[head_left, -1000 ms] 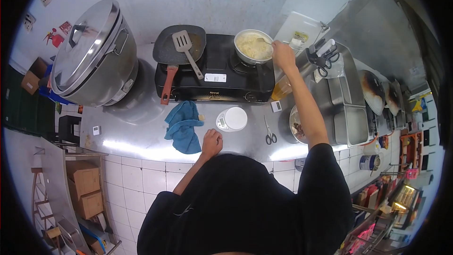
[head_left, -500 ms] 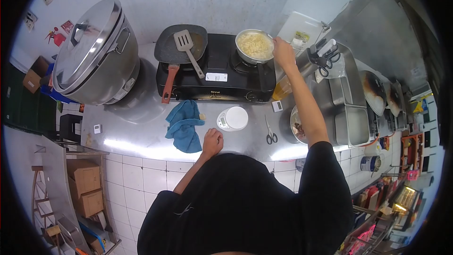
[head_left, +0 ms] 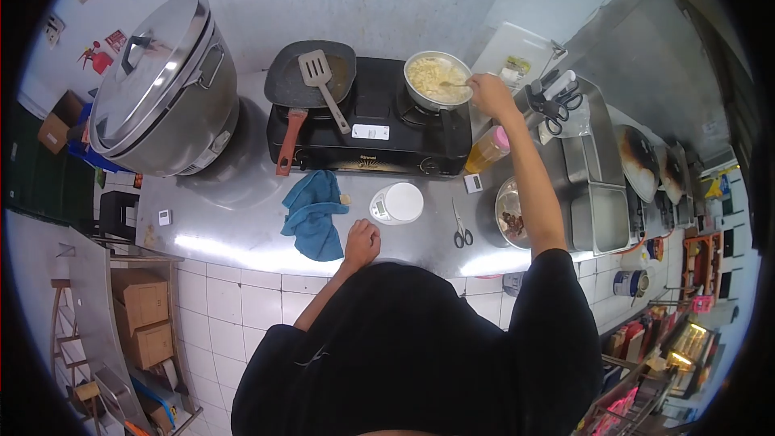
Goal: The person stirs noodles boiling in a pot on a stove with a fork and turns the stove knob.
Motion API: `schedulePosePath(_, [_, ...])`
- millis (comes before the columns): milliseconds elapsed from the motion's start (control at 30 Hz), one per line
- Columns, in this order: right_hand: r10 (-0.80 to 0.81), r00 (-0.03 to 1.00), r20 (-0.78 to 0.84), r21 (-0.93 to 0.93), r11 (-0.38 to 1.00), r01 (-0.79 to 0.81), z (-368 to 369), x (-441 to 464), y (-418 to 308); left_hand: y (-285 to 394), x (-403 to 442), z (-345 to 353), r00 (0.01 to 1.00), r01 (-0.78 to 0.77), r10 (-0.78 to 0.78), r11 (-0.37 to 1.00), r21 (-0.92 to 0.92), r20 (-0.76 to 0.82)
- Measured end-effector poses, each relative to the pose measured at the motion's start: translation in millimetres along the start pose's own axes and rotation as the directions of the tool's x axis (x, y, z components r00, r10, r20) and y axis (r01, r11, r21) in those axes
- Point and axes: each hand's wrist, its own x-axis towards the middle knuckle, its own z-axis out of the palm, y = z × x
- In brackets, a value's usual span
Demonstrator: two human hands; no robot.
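The right hand point(head_left: 489, 95) grips a utensil point(head_left: 455, 84) dipped in pale food point(head_left: 428, 75) inside the saucepan point(head_left: 427, 102) on the Rinnai stove point(head_left: 375, 105), while the left hand point(head_left: 363, 243), loosely curled and apparently empty, rests near the kitchen scale point(head_left: 402, 202).

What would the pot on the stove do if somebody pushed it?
The pot might slosh, since wet-looking food fills much of it. That load probably makes it heavier than it looks. Its dark handle sticks out to one side, so a bump there could swing or tip it.
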Motion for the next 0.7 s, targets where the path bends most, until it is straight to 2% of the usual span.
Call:
schedulePosePath(67, [-0.037, 0.998, 0.046, 0.018, 0.999, 0.036, -2, -10, -6, 1, 0, 0, 1.0, -0.002, 0.002, 1.0, -0.003, 0.001])
schedulePosePath(133, [-0.057, 0.979, 0.195, 0.006, 0.998, 0.057, -1, -20, -12, 2, 0, -1, 1.0, -0.005, 0.005, 1.0, 0.003, -0.004])
schedulePosePath(333, [-0.097, 0.995, 0.035, 0.044, 0.994, 0.096, -28, -32, -23, 1, 0, -2, 1.0, 0.023, -0.022, 1.0, -0.011, 0.021])
schedulePosePath(367, [-0.088, 0.996, 0.032, 0.045, 0.995, 0.087, -26, -32, -23, 1, -1, -1, 0.999, 0.017, -0.016, 1.0, -0.011, 0.029])
schedulePosePath(433, [-0.07, 0.988, 0.134, -0.005, 0.997, 0.071, -23, -29, -27, 0, 1, 0, 1.0, -0.019, 0.019, 1.0, 0.0, -0.011])
schedulePosePath(533, [-0.101, 0.985, 0.139, -0.018, 0.994, 0.105, 3, -25, -21, 0, 1, -1, 1.0, -0.013, 0.013, 1.0, -0.01, -0.002])
schedulePosePath(700, [-0.075, 0.996, 0.048, -0.018, 0.997, 0.076, 31, -17, -15, -2, -2, -2, 1.0, -0.001, 0.001, 1.0, -0.024, 0.004])
